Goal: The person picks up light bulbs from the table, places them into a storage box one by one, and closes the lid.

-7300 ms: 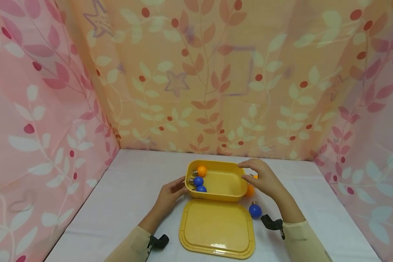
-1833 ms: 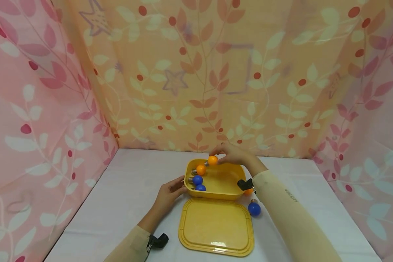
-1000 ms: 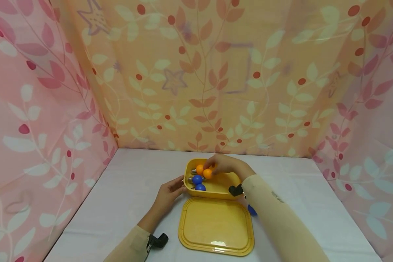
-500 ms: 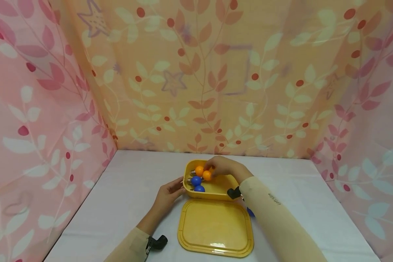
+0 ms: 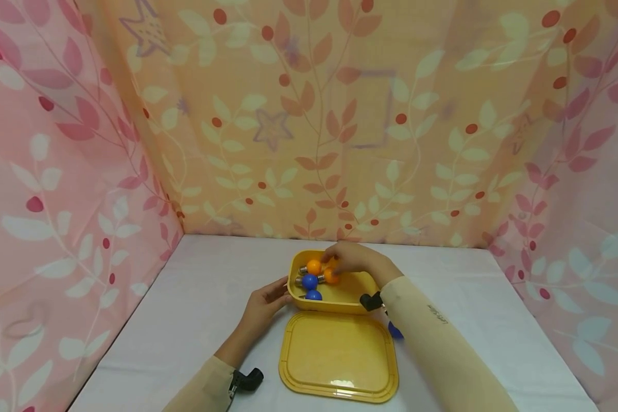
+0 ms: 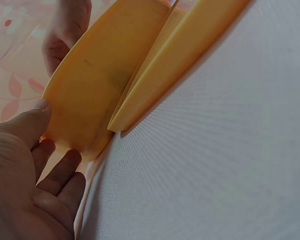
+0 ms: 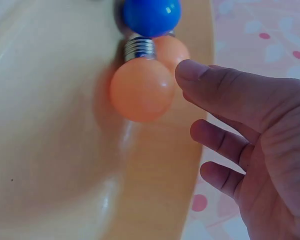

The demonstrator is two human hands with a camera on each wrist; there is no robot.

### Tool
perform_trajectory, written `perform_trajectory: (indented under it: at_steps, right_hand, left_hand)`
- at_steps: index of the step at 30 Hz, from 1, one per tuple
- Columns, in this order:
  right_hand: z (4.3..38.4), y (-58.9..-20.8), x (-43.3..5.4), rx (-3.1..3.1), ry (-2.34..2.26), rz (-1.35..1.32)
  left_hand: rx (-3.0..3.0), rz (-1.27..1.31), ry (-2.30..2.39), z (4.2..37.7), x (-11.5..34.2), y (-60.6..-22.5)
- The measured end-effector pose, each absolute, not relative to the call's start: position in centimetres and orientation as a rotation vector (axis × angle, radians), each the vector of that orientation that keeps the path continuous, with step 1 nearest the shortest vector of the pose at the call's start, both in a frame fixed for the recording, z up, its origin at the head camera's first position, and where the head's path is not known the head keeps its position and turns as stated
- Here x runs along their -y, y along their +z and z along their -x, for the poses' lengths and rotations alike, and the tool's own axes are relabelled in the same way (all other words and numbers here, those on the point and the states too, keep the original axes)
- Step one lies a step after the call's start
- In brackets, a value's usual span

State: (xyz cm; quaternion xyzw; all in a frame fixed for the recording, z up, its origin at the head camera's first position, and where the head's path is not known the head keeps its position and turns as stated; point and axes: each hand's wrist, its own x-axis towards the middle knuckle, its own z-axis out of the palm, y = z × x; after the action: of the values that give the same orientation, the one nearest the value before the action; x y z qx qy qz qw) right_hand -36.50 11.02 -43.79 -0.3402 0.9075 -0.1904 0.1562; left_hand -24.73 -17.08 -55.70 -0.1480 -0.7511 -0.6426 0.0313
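In the head view, a yellow plastic box (image 5: 340,308) holds small round light bulbs at its left end. One orange bulb (image 7: 141,90) lies with its metal screw base toward a blue bulb (image 7: 152,15). My right hand (image 5: 351,257) reaches over the box's far rim; in the right wrist view its thumb tip is just beside that orange bulb, fingers spread and apart from it. A second orange bulb (image 5: 313,266) and a lower blue bulb (image 5: 313,296) lie alongside. My left hand (image 6: 30,160) touches the box's left end wall with thumb and fingertips, all from outside.
The yellow lid (image 5: 338,357) lies flat on the white-covered table (image 5: 185,320) in front of the box. Right of the box, another blue bulb (image 5: 394,330) shows partly behind the right sleeve (image 5: 438,332). Patterned curtains (image 5: 309,143) enclose the back and sides.
My right hand carried an orange bulb from the right over the box and lowered it beside the others, then its fingers came off it. The left hand stays at the box's end.
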Motion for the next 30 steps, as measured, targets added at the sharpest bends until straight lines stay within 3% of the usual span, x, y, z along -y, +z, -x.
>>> perform_trajectory:
  at_steps: [15, 30]
  right_hand:
    - [34.2, -41.5, -13.7, -2.704, -0.68, 1.102]
    - [29.8, -41.7, -19.8, -2.812, -0.844, 0.973]
  left_hand:
    - [2.341, 0.413, -1.973, 24.7, 17.0, -55.5]
    - [2.359, 0.343, -1.926, 24.6, 16.4, -55.1]
